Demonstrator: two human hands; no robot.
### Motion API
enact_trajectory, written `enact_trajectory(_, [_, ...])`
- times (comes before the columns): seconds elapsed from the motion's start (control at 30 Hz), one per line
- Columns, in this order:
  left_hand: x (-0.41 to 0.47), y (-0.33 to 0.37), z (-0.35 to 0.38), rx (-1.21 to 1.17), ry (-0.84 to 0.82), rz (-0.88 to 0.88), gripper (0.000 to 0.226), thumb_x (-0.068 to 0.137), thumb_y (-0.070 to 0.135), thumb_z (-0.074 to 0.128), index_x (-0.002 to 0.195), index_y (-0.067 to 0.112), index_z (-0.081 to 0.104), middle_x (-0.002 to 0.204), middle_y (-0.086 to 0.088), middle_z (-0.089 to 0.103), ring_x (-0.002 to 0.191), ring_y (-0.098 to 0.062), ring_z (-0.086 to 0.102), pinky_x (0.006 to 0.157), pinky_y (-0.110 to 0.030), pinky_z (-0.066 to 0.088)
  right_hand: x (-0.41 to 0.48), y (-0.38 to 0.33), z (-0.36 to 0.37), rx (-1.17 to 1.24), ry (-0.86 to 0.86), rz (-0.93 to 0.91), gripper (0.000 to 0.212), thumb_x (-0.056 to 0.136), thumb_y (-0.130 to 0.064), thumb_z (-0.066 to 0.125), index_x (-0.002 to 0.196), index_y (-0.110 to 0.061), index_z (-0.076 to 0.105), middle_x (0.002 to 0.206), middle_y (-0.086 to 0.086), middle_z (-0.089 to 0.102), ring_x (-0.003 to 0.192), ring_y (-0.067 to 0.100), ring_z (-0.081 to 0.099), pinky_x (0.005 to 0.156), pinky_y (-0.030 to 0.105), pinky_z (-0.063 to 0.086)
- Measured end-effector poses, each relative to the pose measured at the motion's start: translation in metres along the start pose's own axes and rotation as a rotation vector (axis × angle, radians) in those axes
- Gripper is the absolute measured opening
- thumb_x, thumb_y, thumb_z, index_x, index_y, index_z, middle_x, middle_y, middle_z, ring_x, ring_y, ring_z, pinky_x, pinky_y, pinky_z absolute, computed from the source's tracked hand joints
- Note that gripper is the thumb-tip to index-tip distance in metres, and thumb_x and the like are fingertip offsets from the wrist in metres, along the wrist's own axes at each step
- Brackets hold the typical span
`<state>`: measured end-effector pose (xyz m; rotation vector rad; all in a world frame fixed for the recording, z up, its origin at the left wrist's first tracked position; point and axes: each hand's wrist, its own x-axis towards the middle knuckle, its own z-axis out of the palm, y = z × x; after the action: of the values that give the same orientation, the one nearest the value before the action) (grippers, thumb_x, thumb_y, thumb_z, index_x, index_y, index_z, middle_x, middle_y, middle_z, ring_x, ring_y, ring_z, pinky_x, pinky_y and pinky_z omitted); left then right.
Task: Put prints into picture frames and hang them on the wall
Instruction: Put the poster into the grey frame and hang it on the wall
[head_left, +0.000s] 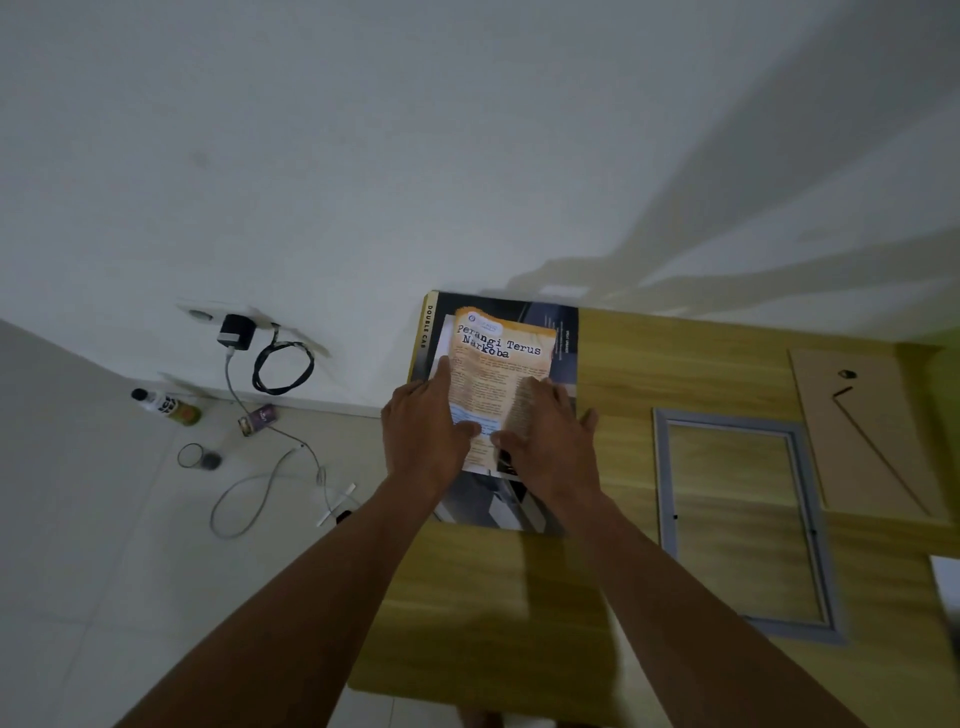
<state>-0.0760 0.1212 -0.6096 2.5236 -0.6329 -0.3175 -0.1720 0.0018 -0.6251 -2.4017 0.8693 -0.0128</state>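
— Hands on the paper, how many?
— Two. The left hand (423, 431) lies flat, fingers straight along the left edge of the one orange-and-cream paper print (501, 374), thumb pressing its lower part. The right hand (545, 441) spreads over the print's right side, where the paper curls up against the fingers. Whether it pinches that edge or only presses, I cannot tell.
— And under the hands?
— One dark glossy magazine (563, 332), the print on top of it, on one yellowish wooden table (493, 597).
— Frames?
— One grey rectangular picture frame (662, 467), flat on the table to the right of the right hand, well apart. Farther right lies one beige backing board (831, 415) with a dark cord (878, 452) across it.
— Left of the left hand?
— One black charger (236, 330) in a wall socket (208, 314), one white cable (249, 499) and one small bottle (156, 402).
— What's hard to see?
— The print's lower part is hidden beneath both hands and its small text is blurred. A white object (946, 582) at the right border is cut off.
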Motion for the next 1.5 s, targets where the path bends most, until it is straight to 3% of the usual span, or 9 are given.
enact_trajectory(0.2, [0.000, 0.020, -0.006, -0.262, 0.015, -0.091, 0.076, 0.079, 0.023, 0.079, 0.145, 0.017, 0.041, 0.124, 0.000, 0.061, 0.115, -0.017, 0.056, 0.085, -0.022, 0.038, 0.000, -0.003, 0.000, 0.028, -0.004, -0.010, 0.064, 0.083, -0.038, 0.071, 0.136, -0.024, 0.037, 0.143, -0.002, 0.043, 0.139, 0.021, 0.032, 0.115, 0.064, 0.006])
enact_trajectory(0.5, [0.019, 0.022, -0.041, -0.661, -0.259, -0.305, 0.019, 0.091, 0.012, 0.063, 0.110, 0.018, 0.065, 0.110, -0.002, 0.071, 0.098, -0.025, 0.068, 0.084, -0.044, 0.057, 0.002, -0.002, -0.021, 0.226, -0.001, 0.037, 0.048, 0.088, -0.036, 0.065, 0.131, -0.038, 0.043, 0.131, -0.013, 0.055, 0.130, 0.013, 0.046, 0.116, 0.060, 0.015])
enact_trajectory(0.57, [0.020, 0.024, -0.049, -0.739, -0.319, -0.327, 0.018, 0.092, 0.010, 0.060, 0.106, 0.020, 0.065, 0.109, -0.003, 0.072, 0.098, -0.027, 0.069, 0.089, -0.052, 0.054, -0.001, -0.006, -0.031, 0.413, 0.003, 0.062, 0.034, 0.093, -0.033, 0.059, 0.124, -0.041, 0.048, 0.120, -0.019, 0.061, 0.114, 0.009, 0.060, 0.100, 0.045, 0.050])
enact_trajectory(0.63, [0.020, 0.024, -0.054, -0.826, -0.370, -0.341, 0.021, 0.091, 0.007, 0.059, 0.108, 0.018, 0.065, 0.109, -0.006, 0.072, 0.098, -0.030, 0.070, 0.090, -0.054, 0.054, -0.005, -0.010, -0.043, 0.600, -0.021, 0.112, 0.027, 0.097, -0.024, 0.057, 0.121, -0.036, 0.051, 0.111, -0.016, 0.064, 0.095, 0.004, 0.067, 0.065, 0.017, 0.056])
enact_trajectory(0.73, [0.016, 0.028, -0.060, -0.878, -0.404, -0.341, 0.024, 0.092, 0.004, 0.058, 0.111, 0.016, 0.063, 0.110, -0.008, 0.072, 0.095, -0.029, 0.071, 0.086, -0.051, 0.056, -0.007, -0.010, -0.056, 0.790, -0.027, 0.203, 0.034, 0.098, -0.017, 0.058, 0.127, -0.032, 0.051, 0.110, -0.011, 0.065, 0.083, 0.003, 0.068, 0.053, 0.024, 0.057])
enact_trajectory(0.97, [0.005, 0.043, -0.062, -0.736, -0.290, -0.244, 0.020, 0.093, 0.007, 0.059, 0.104, 0.023, 0.064, 0.106, 0.003, 0.070, 0.094, -0.017, 0.068, 0.088, -0.039, 0.056, -0.008, -0.004, -0.076, 0.717, 0.079, 0.268, 0.053, 0.092, -0.003, 0.061, 0.136, -0.029, 0.048, 0.096, -0.006, 0.063, 0.091, 0.013, 0.065, 0.054, 0.014, 0.049])
enact_trajectory(1.13, [-0.014, 0.069, -0.070, -0.639, -0.201, -0.136, 0.023, 0.092, 0.008, 0.062, 0.112, 0.019, 0.058, 0.100, 0.010, 0.067, 0.083, -0.005, 0.067, 0.059, -0.015, 0.054, -0.030, -0.009, -0.099, 0.556, 0.185, 0.167, 0.044, 0.095, -0.016, 0.062, 0.137, -0.021, 0.049, 0.116, -0.008, 0.057, 0.098, 0.005, 0.056, 0.074, 0.017, 0.045])
enact_trajectory(1.4, [-0.055, 0.141, -0.076, -0.864, -0.482, -0.066, 0.032, 0.098, 0.010, 0.047, 0.121, 0.021, 0.066, 0.107, -0.002, 0.072, 0.095, -0.018, 0.070, 0.078, -0.038, 0.059, -0.067, -0.005, -0.141, 0.901, 0.044, 0.113, 0.027, 0.099, -0.046, 0.050, 0.108, -0.031, 0.070, 0.102, -0.010, 0.073, 0.098, 0.007, 0.069, 0.085, 0.032, 0.055])
enact_trajectory(1.5, [-0.062, 0.155, -0.063, -0.822, -0.466, -0.060, 0.032, 0.095, 0.009, 0.050, 0.117, 0.021, 0.069, 0.110, 0.000, 0.071, 0.097, -0.015, 0.068, 0.077, -0.033, 0.058, -0.082, 0.012, -0.160, 0.851, 0.141, 0.076, 0.015, 0.097, -0.026, 0.060, 0.110, -0.022, 0.068, 0.097, -0.010, 0.073, 0.085, -0.001, 0.067, 0.067, 0.012, 0.049])
